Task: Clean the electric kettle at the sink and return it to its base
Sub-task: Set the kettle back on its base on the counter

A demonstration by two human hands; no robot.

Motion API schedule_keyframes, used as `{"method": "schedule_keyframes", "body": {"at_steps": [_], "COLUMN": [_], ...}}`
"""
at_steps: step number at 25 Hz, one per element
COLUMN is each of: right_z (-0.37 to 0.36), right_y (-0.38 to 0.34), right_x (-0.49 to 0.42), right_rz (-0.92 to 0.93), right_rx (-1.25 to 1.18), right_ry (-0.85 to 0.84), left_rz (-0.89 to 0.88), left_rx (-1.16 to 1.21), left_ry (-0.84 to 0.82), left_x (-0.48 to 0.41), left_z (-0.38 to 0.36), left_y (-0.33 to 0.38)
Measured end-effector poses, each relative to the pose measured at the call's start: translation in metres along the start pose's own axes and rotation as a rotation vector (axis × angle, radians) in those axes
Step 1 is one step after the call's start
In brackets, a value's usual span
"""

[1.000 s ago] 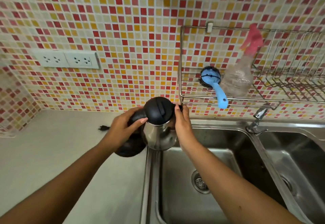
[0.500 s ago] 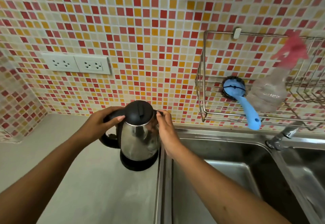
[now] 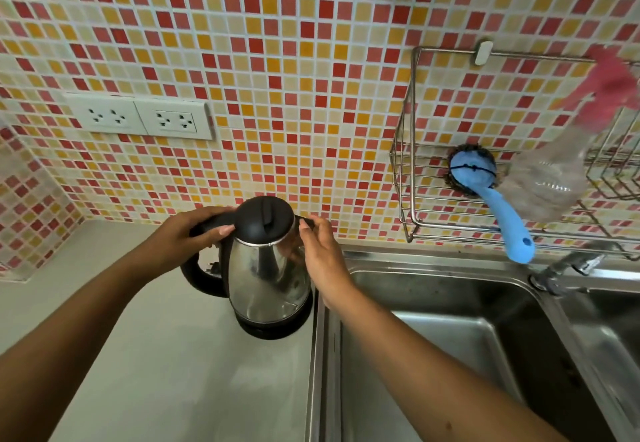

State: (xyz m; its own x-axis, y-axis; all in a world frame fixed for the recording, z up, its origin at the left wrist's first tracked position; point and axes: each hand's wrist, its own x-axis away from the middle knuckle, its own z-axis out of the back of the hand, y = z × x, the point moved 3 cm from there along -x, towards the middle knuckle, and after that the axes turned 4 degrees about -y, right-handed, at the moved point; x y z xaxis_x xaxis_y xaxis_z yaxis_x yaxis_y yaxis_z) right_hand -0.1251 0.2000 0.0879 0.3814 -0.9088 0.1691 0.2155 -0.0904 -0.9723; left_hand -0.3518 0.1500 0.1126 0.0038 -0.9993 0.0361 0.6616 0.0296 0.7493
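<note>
A steel electric kettle (image 3: 268, 275) with a black lid and black handle stands upright on its round black base (image 3: 273, 329), on the grey counter just left of the sink (image 3: 450, 330). My left hand (image 3: 188, 233) grips the top of the handle. My right hand (image 3: 320, 254) rests flat against the kettle's right side, near the spout. A black plug (image 3: 212, 267) shows behind the handle.
Two wall sockets (image 3: 138, 117) sit at the upper left. A wire rack (image 3: 485, 199) on the tiled wall holds a blue scrub brush (image 3: 491, 199) and a clear spray bottle with a pink head (image 3: 554, 171). A tap (image 3: 568, 266) stands between the two sink basins.
The kettle came left from over the sink's edge and was set down on its base. Both hands stay on it. The view has shifted left.
</note>
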Motion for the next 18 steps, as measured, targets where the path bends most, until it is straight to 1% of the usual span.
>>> {"method": "schedule_keyframes", "body": {"at_steps": [8, 13, 18], "right_z": [0.0, 0.005, 0.006], "right_y": [0.009, 0.009, 0.013], "right_x": [0.011, 0.002, -0.004], "right_rz": [0.009, 0.005, 0.046], "right_rx": [0.029, -0.011, -0.002], "right_ry": [0.0, 0.025, 0.016], "left_rz": [0.013, 0.013, 0.002], "left_rx": [0.035, 0.036, 0.037], "left_ry": [-0.026, -0.007, 0.015], "left_x": [0.004, -0.007, -0.011], "left_z": [-0.009, -0.012, -0.011], "left_y": [-0.009, -0.005, -0.011]}}
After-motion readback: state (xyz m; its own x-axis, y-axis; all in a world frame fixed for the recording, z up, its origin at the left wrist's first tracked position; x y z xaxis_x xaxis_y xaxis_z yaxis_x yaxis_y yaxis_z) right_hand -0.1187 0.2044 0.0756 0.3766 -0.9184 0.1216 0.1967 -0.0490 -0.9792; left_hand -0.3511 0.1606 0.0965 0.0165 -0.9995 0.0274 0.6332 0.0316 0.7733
